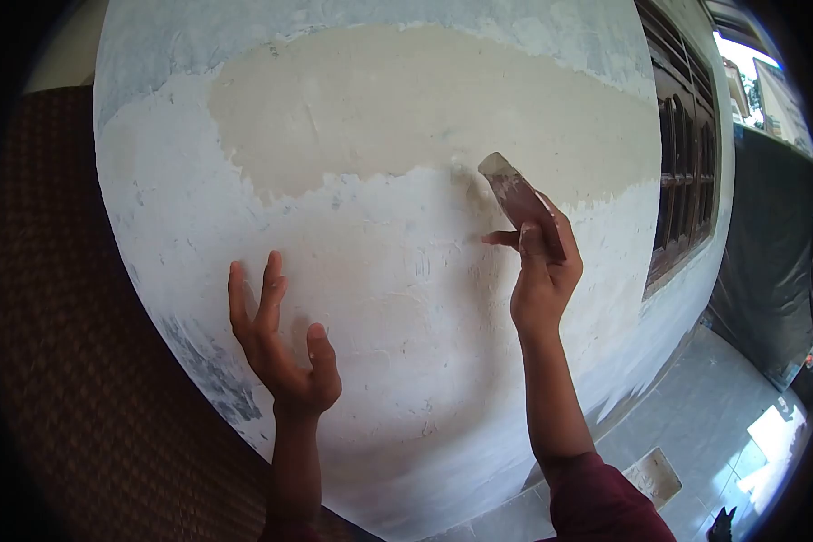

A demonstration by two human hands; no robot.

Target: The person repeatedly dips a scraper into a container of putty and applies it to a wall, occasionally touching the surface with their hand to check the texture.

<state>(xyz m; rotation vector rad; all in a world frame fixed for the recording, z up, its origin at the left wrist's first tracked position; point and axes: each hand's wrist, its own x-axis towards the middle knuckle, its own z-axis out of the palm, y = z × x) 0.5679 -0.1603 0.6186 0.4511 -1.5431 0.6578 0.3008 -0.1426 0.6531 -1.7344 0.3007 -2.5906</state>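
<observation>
In front of me is a white wall (379,289) with patchy, rough filler and a broad beige area (406,99) across its upper part. My right hand (544,280) is closed around a flat reddish-brown piece of sandpaper (519,200), folded into a block shape. Its far end is pale and dusty, pointing up and left close to the wall near the beige area's lower edge. One finger of that hand sticks out to the left. Lower on the left, my left hand (289,352) holds nothing, its fingers spread and raised before the wall.
A dark wooden window (682,154) is set in the wall at the right. Woven brown matting (108,343) covers the left side. A dark sheet (763,244) hangs at the far right above grey floor tiles (696,406). A dusty rectangular object (655,477) lies at the wall's foot.
</observation>
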